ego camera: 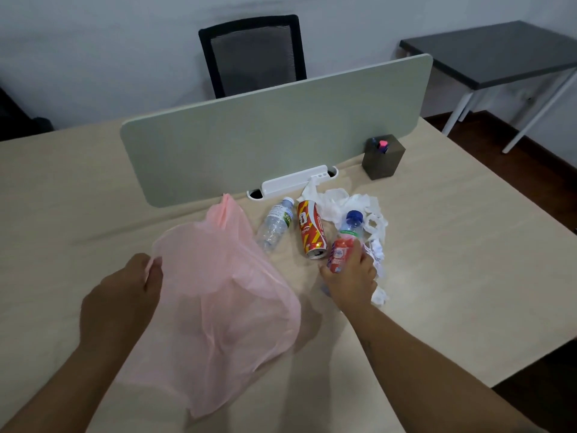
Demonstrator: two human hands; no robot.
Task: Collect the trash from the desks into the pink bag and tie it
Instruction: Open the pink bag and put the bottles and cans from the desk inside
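Gripping a red-labelled bottle (pixel 345 242) at right of centre, right hand (pixel 351 276) closed round its lower half, blue cap pointing up the frame. Pinching the rim of the pink bag (pixel 218 295) at centre left, left hand (pixel 137 282) with fingers (pixel 154 271) shut on thin film, mouth held partly open toward the trash. Lying on the counter (pixel 452 260) between the two: a clear bottle (pixel 276 225) just beside the bag, a red can (pixel 312 229) next to it, and crumpled tissue (pixel 359 210) behind and under the gripped bottle. Probably light and empty, all of it; bottle walls likely springy and a little slick, best taken round the middle. Can stiff, apt to roll, best taken across its body. Tissue soft, easy to bunch. Bag flimsy and limp, needs holding by the rim, later by its handles for the knot.
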